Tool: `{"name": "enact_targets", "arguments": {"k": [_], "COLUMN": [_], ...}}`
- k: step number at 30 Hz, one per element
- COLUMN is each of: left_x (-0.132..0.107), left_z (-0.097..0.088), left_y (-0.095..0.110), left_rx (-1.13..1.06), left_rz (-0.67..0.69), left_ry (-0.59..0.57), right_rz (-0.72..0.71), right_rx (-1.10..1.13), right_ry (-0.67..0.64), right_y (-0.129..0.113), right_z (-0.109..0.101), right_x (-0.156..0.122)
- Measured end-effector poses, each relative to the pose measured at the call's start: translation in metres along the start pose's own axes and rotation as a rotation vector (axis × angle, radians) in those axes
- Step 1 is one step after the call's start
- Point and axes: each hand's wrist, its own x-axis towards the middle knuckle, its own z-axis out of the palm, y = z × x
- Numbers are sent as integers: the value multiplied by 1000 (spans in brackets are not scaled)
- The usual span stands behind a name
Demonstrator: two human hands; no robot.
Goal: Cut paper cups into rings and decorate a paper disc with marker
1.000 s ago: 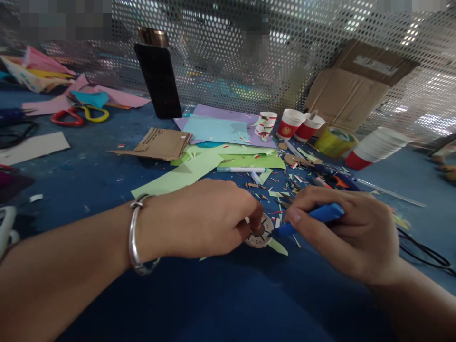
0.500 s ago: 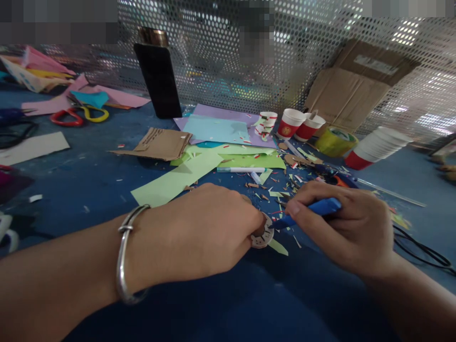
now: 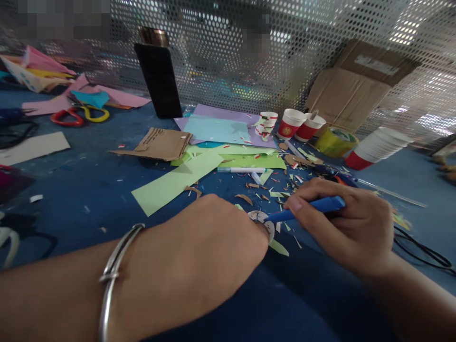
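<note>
My left hand [image 3: 210, 251] lies knuckles up near the table's front, fingers curled down onto a small round cardboard disc [image 3: 261, 219], most of which it hides. A silver bangle [image 3: 110, 275] sits on that wrist. My right hand [image 3: 349, 228] is closed around a blue pen-shaped tool [image 3: 313, 207], held nearly level. Its tip touches the disc's right side. Small paper scraps lie around both hands on the blue table [image 3: 89, 185].
Light green paper strips [image 3: 178, 180], a white marker [image 3: 240, 169] and torn cardboard [image 3: 162, 144] lie behind my hands. Farther back stand a black bottle [image 3: 158, 78], red-and-white paper cups [image 3: 297, 124], a yellow tape roll [image 3: 335, 141], stacked cups [image 3: 375, 147] and scissors [image 3: 80, 115]. A black cable [image 3: 423, 254] runs at right.
My left hand has slid toward me and rolled over the disc, covering more of it. The right hand and its blue tool moved up slightly, the tip staying at the disc.
</note>
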Motion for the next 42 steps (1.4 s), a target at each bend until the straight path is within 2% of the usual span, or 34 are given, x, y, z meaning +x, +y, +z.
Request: {"name": "enact_targets", "arguments": {"k": [2,8,12,14,15,17,22,27,38,42], "left_x": [0,-1,-4,-5,-5,-6,-7,-5,-7,-6], "left_z": [0,5,18,26,29,34,35,31,32,34], "left_y": [6,21,28,30,31,32,31,31,33,33], "left_rx": [17,48,123,227,266,299,310,290,222,261], "left_rz": [-19,-35,10,18,26,11,25,24,24,13], "left_ry": [-32,7,154,315,360,386,395,373,336,363], "right_rz": [-3,-25,-33,-34,-36,-39,-47,-13,-25,-25], "right_rx": [-3,-38,-56,-63,-66,-59,17,60,65,48], "right_ry": [-5,-6,-24,-19,-18,-8,14,-57,-64,-43], "right_y": [0,1,0,1,1,2,1,1,-1,-1], "right_z": [1,3,2,2,2,3,6,8,8,9], "right_x": [1,3,3,3,3,3,2,2,3,4]}}
